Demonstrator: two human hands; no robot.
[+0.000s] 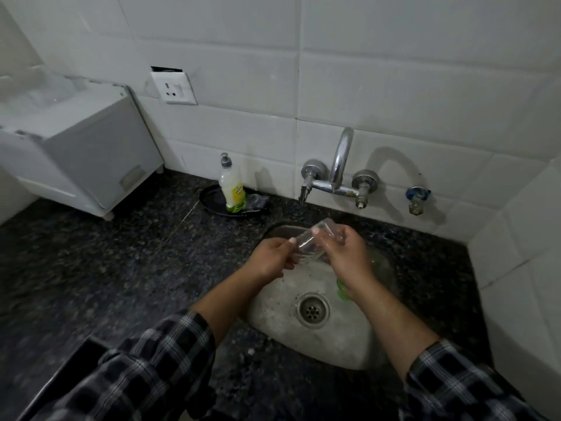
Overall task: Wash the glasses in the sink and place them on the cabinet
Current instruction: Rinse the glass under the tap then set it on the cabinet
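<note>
White wall tiles (394,71) back a dark speckled counter (121,253) with a round steel sink (273,308) set into it. Writing is scarce: the dish soap bottle (232,189) by the wall carries a yellow label, but its print is too small and blurred to read. The bottle stands upright on a black tray (211,198). A wall socket (173,88) with 3 holes shows no legible marking.

Over the sink, under the curved tap (340,159), both hands hold 1 clear glass (308,246), which is tilted and blurred. The left hand (270,256) grips its lower end, fingers curled round it with the thumb on top. The right hand (344,252) wraps its fingers over the upper part. Whether the right fingers reach inside the glass cannot be told.

Something green (343,288) lies in the basin, partly hidden under the right wrist, just beside the drain (313,309).

At the left a white cabinet (76,147) stands on the counter, well apart from the glass. Both forearms wear checked sleeves (151,360) pushed up from the wrists.
</note>
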